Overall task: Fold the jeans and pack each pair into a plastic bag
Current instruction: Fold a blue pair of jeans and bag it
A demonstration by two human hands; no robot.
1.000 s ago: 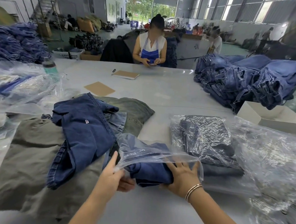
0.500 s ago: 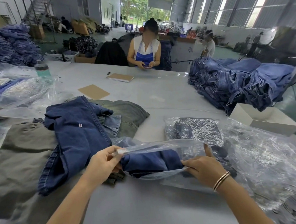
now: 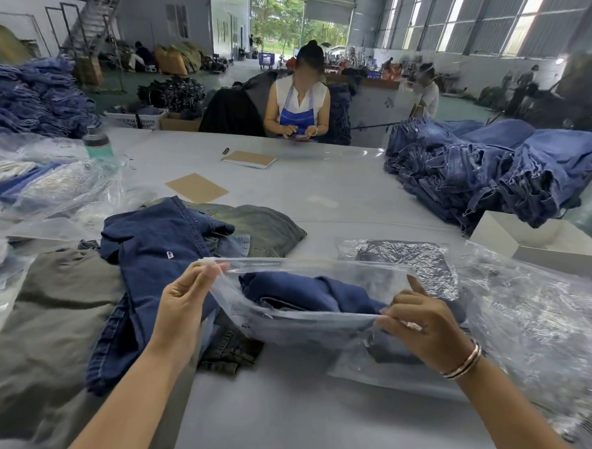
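A clear plastic bag [image 3: 303,327] is held up over the table with its mouth open toward me. Folded dark blue jeans [image 3: 301,291] lie inside it. My left hand [image 3: 184,301] pinches the bag's upper left corner between thumb and fingers. My right hand [image 3: 423,325] pinches the near edge of the bag's mouth on the right. Loose dark blue jeans [image 3: 148,271] lie over olive trousers [image 3: 50,314] at the left. A packed bag of dark jeans [image 3: 409,261] rests behind my right hand.
A heap of blue jeans [image 3: 489,169] is stacked far right, beside a white box [image 3: 527,243]. Crumpled plastic bags [image 3: 539,333] cover the right side, more bagged goods [image 3: 43,183] the left. A cardboard sheet [image 3: 196,187] and notebook [image 3: 249,159] lie mid-table. A person [image 3: 299,104] sits opposite.
The bag with the jeans has been lifted off the table and its mouth pulled open. My right hand came out from the bag to grip its edge; my left hand rose.
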